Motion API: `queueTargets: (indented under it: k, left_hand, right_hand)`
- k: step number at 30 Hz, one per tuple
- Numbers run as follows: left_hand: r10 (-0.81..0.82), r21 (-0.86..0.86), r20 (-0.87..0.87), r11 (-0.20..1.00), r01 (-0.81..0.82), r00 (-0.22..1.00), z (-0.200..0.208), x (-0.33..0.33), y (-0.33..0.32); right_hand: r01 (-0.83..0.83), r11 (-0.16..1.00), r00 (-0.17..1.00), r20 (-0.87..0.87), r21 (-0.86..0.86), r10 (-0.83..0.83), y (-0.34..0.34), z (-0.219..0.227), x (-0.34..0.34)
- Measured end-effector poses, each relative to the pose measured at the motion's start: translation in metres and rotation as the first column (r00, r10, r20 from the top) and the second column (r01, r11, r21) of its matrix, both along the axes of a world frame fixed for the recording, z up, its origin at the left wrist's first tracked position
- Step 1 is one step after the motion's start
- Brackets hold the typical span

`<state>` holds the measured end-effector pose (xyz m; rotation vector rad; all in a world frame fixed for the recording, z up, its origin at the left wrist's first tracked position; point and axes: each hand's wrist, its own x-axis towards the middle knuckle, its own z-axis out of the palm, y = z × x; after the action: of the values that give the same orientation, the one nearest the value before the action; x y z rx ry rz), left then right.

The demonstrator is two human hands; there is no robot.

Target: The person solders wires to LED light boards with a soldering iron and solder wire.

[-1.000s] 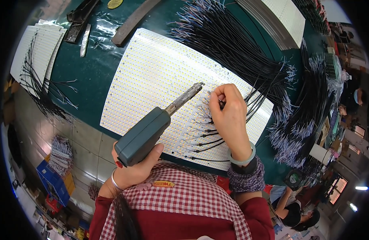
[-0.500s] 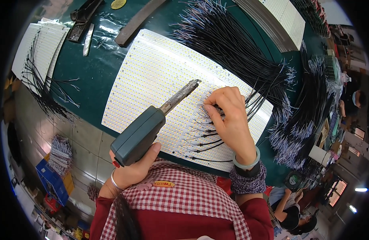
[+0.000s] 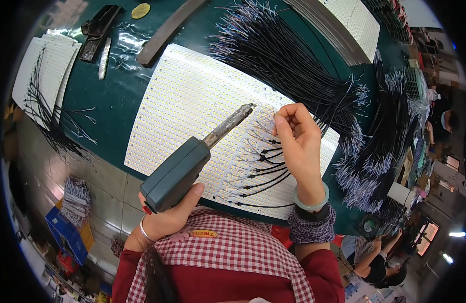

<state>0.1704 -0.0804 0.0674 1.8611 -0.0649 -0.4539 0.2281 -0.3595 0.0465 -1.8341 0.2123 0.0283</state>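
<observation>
My left hand [image 3: 168,218] is closed round the handle of a dark green soldering gun [image 3: 176,174]. Its long metal barrel points up and right, the tip just above a white LED board [image 3: 185,96] covered with rows of small yellow chips. Right of that tip, my right hand [image 3: 302,144] pinches the thin wire end of a black cable between thumb and forefinger; most of that cable is hidden behind the hand. Below, several black cables [image 3: 265,191] lie across the board, their split, bare-ended wires spread toward its middle.
A thick bundle of black cables [image 3: 288,50] lies behind the board, more cables [image 3: 389,136] to the right. Stacked boards [image 3: 38,76] with loose cables sit far left. A grey metal strip [image 3: 164,35], a yellow round piece [image 3: 141,10] and a blue crate [image 3: 66,227] are around. Another person [image 3: 377,262] works at lower right.
My right hand has lifted slightly and shifted right, its pinch now higher by the board's upper part. More of the cables beneath it show. The soldering gun has hardly moved; the board appears slightly lower left.
</observation>
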Motion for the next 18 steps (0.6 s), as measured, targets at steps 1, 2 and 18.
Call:
queueTargets:
  k: [1, 2, 18]
  left_hand:
    - [0.001, -0.007, -0.007, 1.000, -0.001, 1.000, 0.000, 0.000, 0.000]
    - [0.001, -0.006, -0.013, 1.000, -0.001, 1.000, -0.001, 0.001, -0.001]
    - [0.008, -0.029, 0.069, 1.000, -0.006, 0.998, -0.008, 0.014, -0.014]
  right_hand:
    - [0.022, 0.999, 1.000, -0.009, -0.035, -0.022, 0.000, 0.000, 0.000]
    - [0.005, 0.998, 1.000, -0.019, -0.057, -0.006, -0.002, 0.000, 0.000]
    - [0.014, 0.902, 0.996, 0.089, -0.431, 0.027, 0.008, -0.014, 0.003]
